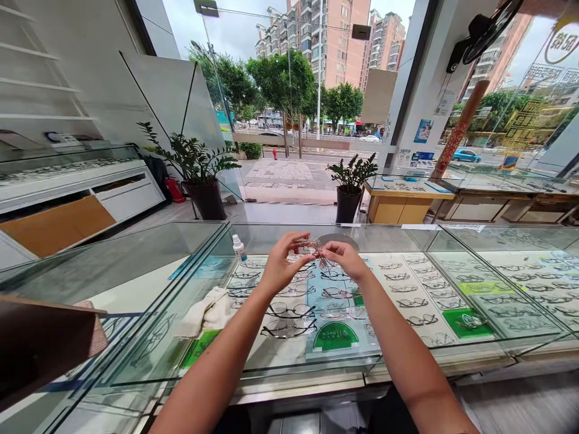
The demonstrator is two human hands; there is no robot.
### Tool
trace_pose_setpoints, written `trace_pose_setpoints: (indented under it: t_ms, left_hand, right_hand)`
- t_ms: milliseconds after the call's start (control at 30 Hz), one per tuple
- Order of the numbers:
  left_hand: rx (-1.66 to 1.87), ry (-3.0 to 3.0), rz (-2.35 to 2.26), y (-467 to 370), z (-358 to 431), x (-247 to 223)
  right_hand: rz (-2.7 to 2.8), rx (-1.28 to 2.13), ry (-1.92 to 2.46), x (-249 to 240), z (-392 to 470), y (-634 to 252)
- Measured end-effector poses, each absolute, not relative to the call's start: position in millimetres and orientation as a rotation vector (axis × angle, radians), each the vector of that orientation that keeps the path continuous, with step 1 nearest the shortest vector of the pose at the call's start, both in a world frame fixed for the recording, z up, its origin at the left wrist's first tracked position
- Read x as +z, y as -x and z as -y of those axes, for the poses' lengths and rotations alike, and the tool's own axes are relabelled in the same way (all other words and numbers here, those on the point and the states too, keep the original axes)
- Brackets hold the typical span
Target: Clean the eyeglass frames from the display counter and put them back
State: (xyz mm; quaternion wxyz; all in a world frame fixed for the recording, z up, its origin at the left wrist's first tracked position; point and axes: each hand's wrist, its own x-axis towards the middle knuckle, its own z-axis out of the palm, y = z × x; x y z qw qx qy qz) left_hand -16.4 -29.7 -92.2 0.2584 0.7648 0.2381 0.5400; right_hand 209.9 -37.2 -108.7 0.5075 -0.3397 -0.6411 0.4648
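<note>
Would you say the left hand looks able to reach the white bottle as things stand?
Probably yes: nothing visible blocks the way to the white bottle nearby, though the left hand is busy with the eyeglasses.

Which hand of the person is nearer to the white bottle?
Left: the left hand is to the right of the white bottle; the right hand is farther right.

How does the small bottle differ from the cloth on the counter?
The bottle stands upright; the cloth lies crumpled.
The bottle is white with a bluish label; the cloth is plain cream.
The bottle sits farther from the wearer than the cloth.
Both are pale.
</note>
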Motion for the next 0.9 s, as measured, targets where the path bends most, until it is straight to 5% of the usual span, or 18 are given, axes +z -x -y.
trace_pose_setpoints:
  t_ms: [233,433,900]
  left_hand:
    - [1.675,-1.843,-1.006,7.5,34.4,-98.6]
    - [1.285,-1.724,-0.974,-1.5,31.0,-107.6]
    - [1.266,-1.569,-1.095,-26.7,35.7,-107.0]
  right_hand:
    - [1.378,0.982,0.883,-115.8,30.8,-205.4]
    - [1.340,0.737,0.925,-117.5,38.9,-186.3]
    - [1.505,0.408,0.912,-112.1,55.4,-174.3]
